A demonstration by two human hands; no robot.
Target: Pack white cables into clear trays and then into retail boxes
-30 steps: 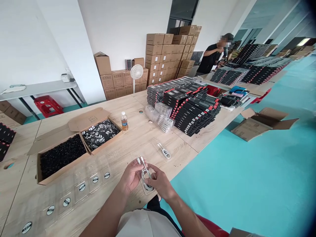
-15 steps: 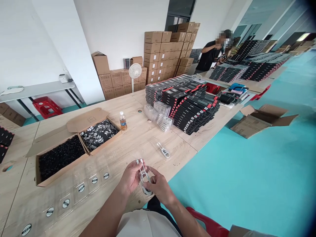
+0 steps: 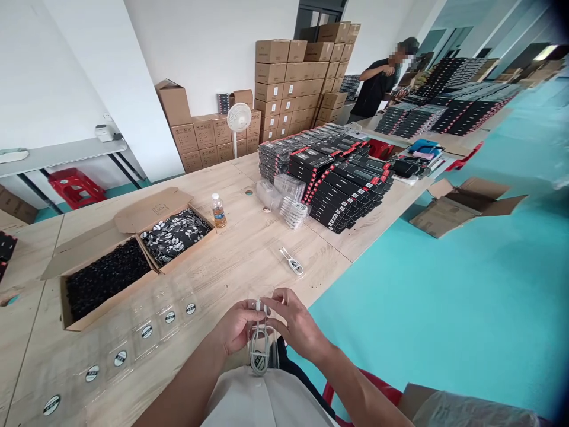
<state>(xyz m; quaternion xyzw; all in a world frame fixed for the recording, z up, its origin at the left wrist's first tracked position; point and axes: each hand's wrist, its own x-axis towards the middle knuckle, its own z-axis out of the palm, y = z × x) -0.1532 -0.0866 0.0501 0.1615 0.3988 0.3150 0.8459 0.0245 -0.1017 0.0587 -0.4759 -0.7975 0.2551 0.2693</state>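
My left hand [image 3: 235, 328] and my right hand [image 3: 297, 323] meet at the near edge of the wooden table [image 3: 231, 255]. Together they pinch a coiled white cable [image 3: 260, 341] sitting in a clear plastic tray, which hangs down over my lap. The fingers of both hands are closed on its top end. A second packed white cable [image 3: 292, 261] lies on the table a little beyond my hands.
A row of clear trays with round stickers [image 3: 120, 357] lies left of my hands. An open cardboard box [image 3: 128, 261] holds black parts. A water bottle [image 3: 217, 210], stacked black boxes [image 3: 342, 184], a carton [image 3: 462, 204] on the teal floor and another person [image 3: 377, 89] are farther off.
The cable in its tray has swung from lying across my hands to hanging straight down. My right hand rose to pinch its top end. The view tilted downward a little.
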